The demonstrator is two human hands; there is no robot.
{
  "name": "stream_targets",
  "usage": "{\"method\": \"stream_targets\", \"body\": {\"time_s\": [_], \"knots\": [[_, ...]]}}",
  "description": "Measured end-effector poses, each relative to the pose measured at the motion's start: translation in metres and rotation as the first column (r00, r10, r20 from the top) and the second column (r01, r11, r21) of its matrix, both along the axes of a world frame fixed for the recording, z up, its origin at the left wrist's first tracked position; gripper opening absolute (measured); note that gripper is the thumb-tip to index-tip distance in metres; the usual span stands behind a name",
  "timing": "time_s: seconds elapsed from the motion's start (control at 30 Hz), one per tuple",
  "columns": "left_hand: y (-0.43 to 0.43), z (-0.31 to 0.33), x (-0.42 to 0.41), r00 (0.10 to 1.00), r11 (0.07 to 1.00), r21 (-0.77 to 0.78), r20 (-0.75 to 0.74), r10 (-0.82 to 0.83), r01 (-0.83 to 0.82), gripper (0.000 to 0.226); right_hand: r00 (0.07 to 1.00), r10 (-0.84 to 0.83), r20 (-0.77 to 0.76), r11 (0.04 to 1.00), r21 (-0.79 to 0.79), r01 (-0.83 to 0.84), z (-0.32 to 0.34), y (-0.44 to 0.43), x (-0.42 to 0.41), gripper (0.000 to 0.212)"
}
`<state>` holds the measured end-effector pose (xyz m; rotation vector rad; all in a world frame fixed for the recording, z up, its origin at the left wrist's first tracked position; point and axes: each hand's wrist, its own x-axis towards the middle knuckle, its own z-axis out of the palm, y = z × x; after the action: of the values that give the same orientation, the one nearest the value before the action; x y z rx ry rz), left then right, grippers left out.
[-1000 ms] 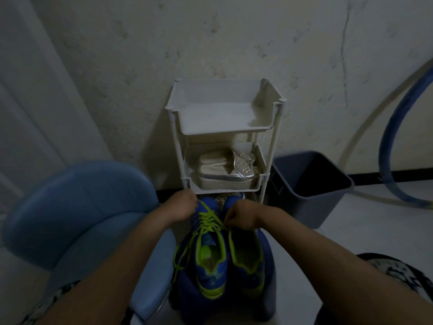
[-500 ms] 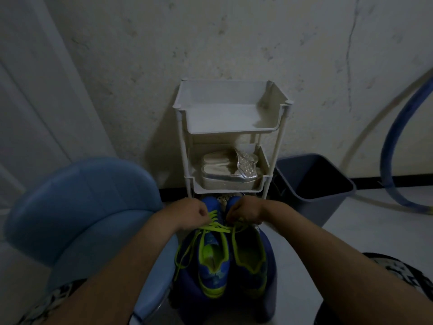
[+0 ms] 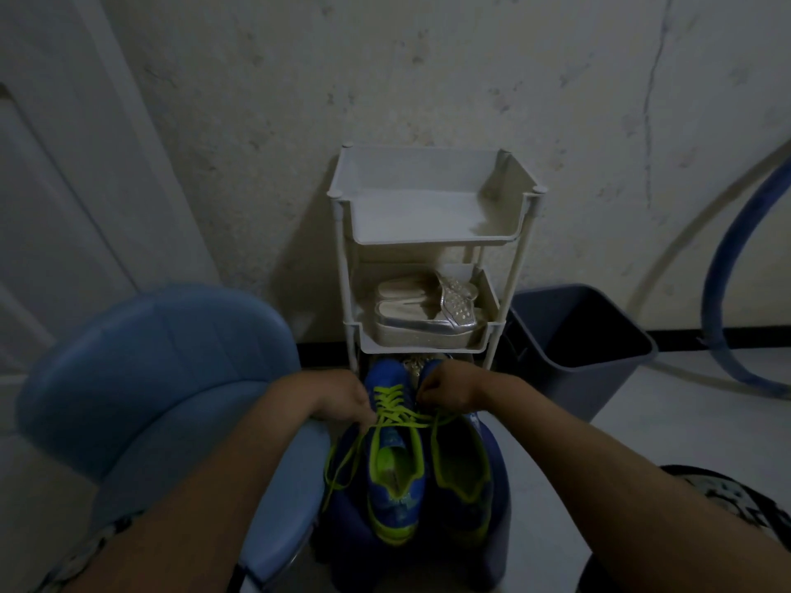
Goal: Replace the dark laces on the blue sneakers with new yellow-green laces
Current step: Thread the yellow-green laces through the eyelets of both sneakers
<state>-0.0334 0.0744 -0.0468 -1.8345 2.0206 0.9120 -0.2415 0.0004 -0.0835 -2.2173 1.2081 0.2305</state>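
Head view: your hands sit close together, left hand [image 3: 342, 404] and right hand [image 3: 445, 389] curled, each pinching the yellow-green lace [image 3: 394, 406] over the blue sneaker [image 3: 396, 477] at lower centre of the frame. Expect the lace to be light, limp and slippery; grip near its ends.

Right sneaker [image 3: 461, 475] eyelets under right hand [image 3: 445, 389]

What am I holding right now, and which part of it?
The yellow-green lace of the left sneaker: left hand grips its left strand, right hand its right strand, both close beside the eyelets.
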Motion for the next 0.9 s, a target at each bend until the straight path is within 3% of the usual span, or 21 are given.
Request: {"method": "stream_targets", "body": {"time_s": [0.13,0.2,0.37,0.53,0.63,0.77,0.9], "knots": [[-0.002,-0.011,0.005,0.990,0.994,0.109,0.133,-0.042,0.028,0.022,0.988,0.125,-0.086,0.989,-0.071,-0.131,-0.003,0.010,0.006,0.028],[-0.001,-0.019,0.001,0.979,0.996,0.081,0.197,-0.056,0.041,0.023,0.982,0.150,-0.114,0.983,-0.088,-0.161,-0.003,0.012,0.008,0.028],[0.000,-0.018,-0.011,0.991,0.999,-0.014,0.129,-0.029,0.031,0.031,0.988,0.121,-0.093,0.988,-0.088,-0.129,-0.004,0.012,0.010,0.025],[-0.005,-0.009,-0.013,0.993,0.984,-0.137,0.005,0.115,-0.113,0.028,0.991,0.007,0.134,0.995,0.101,-0.021,-0.003,0.007,0.005,0.007],[-0.006,-0.001,-0.016,0.980,0.983,-0.053,-0.106,0.169,-0.176,0.032,0.948,-0.098,0.304,0.975,0.220,0.030,0.007,0.009,0.002,0.017],[-0.004,0.010,-0.031,0.941,0.976,0.118,-0.265,0.210,-0.185,0.023,0.792,-0.255,0.555,0.942,0.326,0.075,0.023,0.015,-0.002,0.025],[-0.008,0.014,-0.047,0.908,0.970,0.026,-0.346,0.236,-0.242,0.022,0.640,-0.377,0.669,0.912,0.388,0.132,0.031,0.013,-0.008,0.019]]}}
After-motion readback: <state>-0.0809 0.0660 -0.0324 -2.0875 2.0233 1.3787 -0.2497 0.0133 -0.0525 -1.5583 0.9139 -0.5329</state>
